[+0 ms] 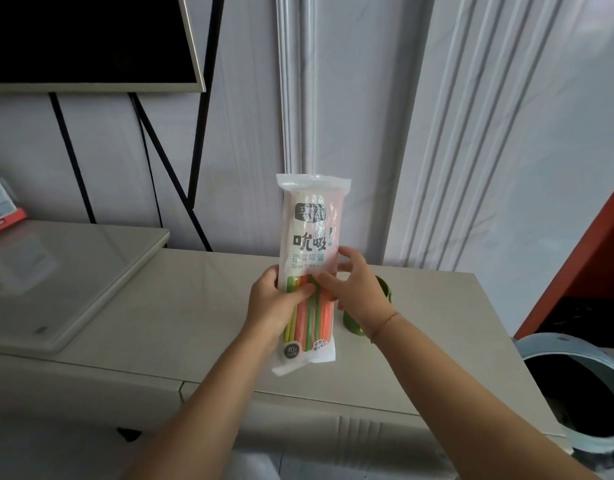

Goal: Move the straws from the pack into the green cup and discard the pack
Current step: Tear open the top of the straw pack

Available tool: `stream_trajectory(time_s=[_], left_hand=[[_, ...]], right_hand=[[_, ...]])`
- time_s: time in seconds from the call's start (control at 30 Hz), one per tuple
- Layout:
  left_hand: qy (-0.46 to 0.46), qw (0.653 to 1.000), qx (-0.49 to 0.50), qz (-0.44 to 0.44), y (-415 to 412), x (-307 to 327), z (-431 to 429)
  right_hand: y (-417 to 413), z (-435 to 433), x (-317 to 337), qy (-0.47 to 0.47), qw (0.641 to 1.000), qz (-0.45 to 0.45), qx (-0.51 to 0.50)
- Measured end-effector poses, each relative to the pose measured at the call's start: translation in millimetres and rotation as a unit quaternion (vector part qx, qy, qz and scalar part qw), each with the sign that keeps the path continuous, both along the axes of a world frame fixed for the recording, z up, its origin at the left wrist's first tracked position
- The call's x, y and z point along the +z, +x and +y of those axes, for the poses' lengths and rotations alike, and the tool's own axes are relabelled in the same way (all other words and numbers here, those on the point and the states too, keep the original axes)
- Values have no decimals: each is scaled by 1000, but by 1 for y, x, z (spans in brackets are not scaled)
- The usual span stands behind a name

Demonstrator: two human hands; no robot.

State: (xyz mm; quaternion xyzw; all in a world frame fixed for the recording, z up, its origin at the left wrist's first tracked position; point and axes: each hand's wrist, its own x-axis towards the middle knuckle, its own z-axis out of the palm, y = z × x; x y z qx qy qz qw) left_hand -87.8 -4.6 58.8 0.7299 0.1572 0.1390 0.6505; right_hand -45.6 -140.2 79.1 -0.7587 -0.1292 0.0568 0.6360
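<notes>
Head view: pack [310, 251] held upright over the tabletop [194, 306], straws [312, 317] inside, top seam seemingly unopened. The left hand [274, 304] grips its lower half, thumb across the front, to steady it; the right hand [359, 287] curls its fingers [347, 261] on the right edge, likely seeking a tear point. The green cup [352, 323] stands just behind the right wrist, bin [555, 348] to the right, both handy.

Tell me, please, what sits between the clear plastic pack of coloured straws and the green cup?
The right hand, holding the pack and hiding part of the green cup, as the head view shows.
</notes>
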Motion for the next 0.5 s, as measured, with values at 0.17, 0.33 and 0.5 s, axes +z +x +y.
stream_trajectory(time_s=[0.17,0.33,0.5], left_hand=[[-17,998,-55,-20,-10,3,-2],[-41,993,-54,-93,-13,28,1],[-45,981,-71,-173,-14,63,-9]], right_hand=[[1,1,5,22,999,-8,24],[-2,-3,3,18,999,1,39],[-3,-6,23,70,997,-11,-22]])
